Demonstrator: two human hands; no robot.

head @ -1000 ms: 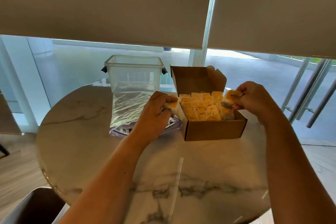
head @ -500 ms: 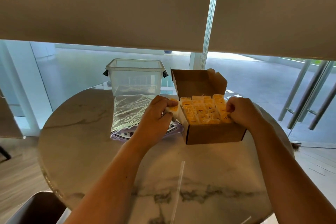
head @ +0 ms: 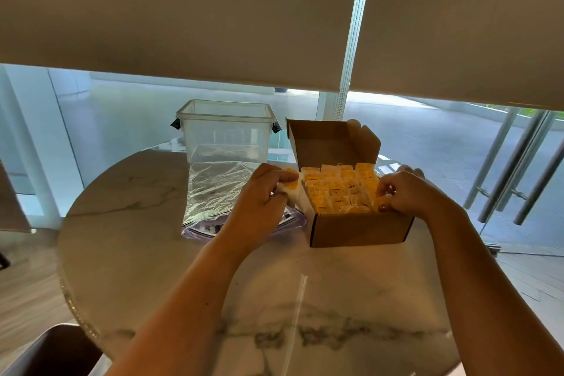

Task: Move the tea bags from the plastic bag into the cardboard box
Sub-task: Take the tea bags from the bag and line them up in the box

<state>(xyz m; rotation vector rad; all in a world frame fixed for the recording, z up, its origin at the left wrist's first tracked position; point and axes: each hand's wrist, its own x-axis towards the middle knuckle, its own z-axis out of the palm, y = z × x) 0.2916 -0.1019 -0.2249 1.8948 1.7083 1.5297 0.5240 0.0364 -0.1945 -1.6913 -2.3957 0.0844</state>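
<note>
Under your right hand (head: 403,192) fingers, a tea bag (head: 383,203) is pinched into the box (head: 360,229) corner; your left hand (head: 262,192) grips another (head: 290,185), ready.

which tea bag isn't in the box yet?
The tea bag pinched in the left hand, just outside the cardboard box's left wall. The other tea bags are packed in rows inside.

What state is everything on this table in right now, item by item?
Cardboard box: lid open, nearly full of tea bags.
Plastic bag: lying flat.
Clear tub: lidless.
Left hand: pinching a tea bag.
Right hand: tucking a bag into the box.
</note>
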